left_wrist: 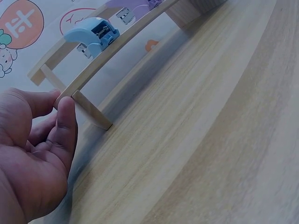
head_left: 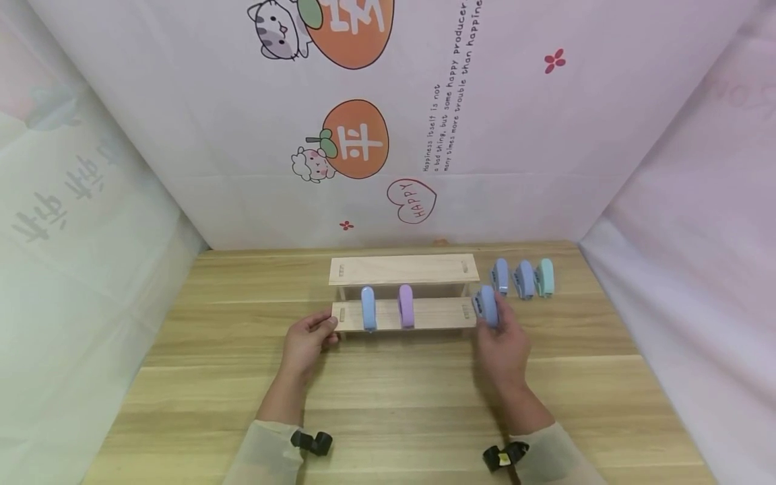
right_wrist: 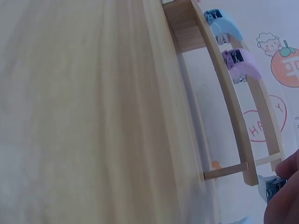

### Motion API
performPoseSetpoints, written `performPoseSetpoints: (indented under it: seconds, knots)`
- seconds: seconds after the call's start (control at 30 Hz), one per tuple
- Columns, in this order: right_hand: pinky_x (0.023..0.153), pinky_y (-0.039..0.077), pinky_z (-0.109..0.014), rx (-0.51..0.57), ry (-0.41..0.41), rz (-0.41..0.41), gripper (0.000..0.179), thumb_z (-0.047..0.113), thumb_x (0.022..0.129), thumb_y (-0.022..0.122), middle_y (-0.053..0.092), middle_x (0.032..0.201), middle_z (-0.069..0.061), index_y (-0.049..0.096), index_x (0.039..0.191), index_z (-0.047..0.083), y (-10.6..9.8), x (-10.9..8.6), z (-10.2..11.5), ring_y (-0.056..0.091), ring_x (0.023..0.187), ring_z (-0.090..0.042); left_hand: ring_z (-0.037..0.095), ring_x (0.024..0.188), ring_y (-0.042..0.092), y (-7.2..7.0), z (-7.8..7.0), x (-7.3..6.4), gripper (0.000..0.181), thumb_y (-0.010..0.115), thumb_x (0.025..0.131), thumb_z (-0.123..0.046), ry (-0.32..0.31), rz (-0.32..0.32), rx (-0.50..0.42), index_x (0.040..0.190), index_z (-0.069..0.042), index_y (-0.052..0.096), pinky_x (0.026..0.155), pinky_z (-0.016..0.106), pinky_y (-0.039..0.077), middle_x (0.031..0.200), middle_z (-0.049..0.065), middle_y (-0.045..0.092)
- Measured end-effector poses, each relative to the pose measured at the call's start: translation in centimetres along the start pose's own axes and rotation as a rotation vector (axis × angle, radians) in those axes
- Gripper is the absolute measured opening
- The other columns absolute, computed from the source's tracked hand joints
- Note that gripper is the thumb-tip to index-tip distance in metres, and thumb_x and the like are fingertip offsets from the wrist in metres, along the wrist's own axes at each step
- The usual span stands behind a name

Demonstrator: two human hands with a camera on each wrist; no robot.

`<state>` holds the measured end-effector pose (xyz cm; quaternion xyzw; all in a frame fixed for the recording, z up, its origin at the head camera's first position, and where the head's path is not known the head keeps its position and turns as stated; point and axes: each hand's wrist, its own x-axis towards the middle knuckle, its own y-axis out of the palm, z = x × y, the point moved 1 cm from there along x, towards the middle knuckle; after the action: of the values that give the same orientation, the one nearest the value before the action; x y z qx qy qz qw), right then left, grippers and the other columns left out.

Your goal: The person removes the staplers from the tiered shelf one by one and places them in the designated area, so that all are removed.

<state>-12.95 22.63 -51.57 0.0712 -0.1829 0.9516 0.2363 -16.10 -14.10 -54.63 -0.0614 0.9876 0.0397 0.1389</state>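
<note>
A two-step wooden rack (head_left: 424,312) stands on the table. My left hand (head_left: 308,341) pinches the left end of its lower board, thumb and fingers at the corner in the left wrist view. On that board sit a light-blue stapler (head_left: 368,308) and, to its right, a purple stapler (head_left: 406,306), spaced apart. Just beyond the board's right end, my right hand (head_left: 504,347) grips a blue stapler (head_left: 488,306) between thumb and fingers. In the right wrist view only part of this hand (right_wrist: 286,196) shows, partly covering the held stapler.
Two blue staplers (head_left: 500,276) and a mint-green stapler (head_left: 545,277) stand in a row on the wooden table (head_left: 400,411), right of the rack. The bare upper board (head_left: 403,269) lies behind the lower one. Printed white cloth (head_left: 485,202) walls the back and sides.
</note>
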Motion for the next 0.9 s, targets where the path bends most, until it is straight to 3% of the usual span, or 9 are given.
performPoseSetpoints:
  seconds: [0.33, 0.7, 0.9]
  knots:
    - [0.115, 0.043, -0.048, -0.042, -0.029, -0.035, 0.061, -0.002, 0.092, 0.07, 0.056, 0.146, -0.019, 0.054, 0.15, 0.007, -0.5, 0.8, -1.1, 0.052, 0.138, -0.031, 0.021, 0.085, 0.07, 0.1, -0.1, -0.1, 0.04, 0.074, 0.098, -0.017, 0.013, -0.01, -0.009, 0.132, 0.002, 0.065, 0.077, 0.027, 0.065, 0.113, 0.017, 0.071]
    - [0.121, 0.036, -0.04, -0.011, 0.147, 0.01, 0.065, 0.004, 0.097, 0.065, 0.046, 0.158, -0.007, 0.045, 0.157, 0.019, -0.7, 1.4, -1.5, 0.041, 0.146, -0.019, 0.021, 0.084, 0.07, 0.1, -0.1, -0.2, 0.038, 0.074, 0.098, -0.016, 0.012, -0.012, -0.002, 0.131, 0.001, 0.066, 0.076, 0.028, 0.065, 0.111, 0.016, 0.071]
    - [0.122, 0.036, -0.041, -0.015, 0.208, 0.021, 0.065, 0.005, 0.098, 0.064, 0.043, 0.16, -0.006, 0.043, 0.158, 0.021, -0.9, 2.0, -2.2, 0.039, 0.147, -0.019, 0.022, 0.086, 0.07, 0.1, -0.1, -0.4, 0.037, 0.074, 0.099, -0.017, 0.005, -0.009, 0.011, 0.131, -0.001, 0.066, 0.078, 0.029, 0.065, 0.113, 0.016, 0.071]
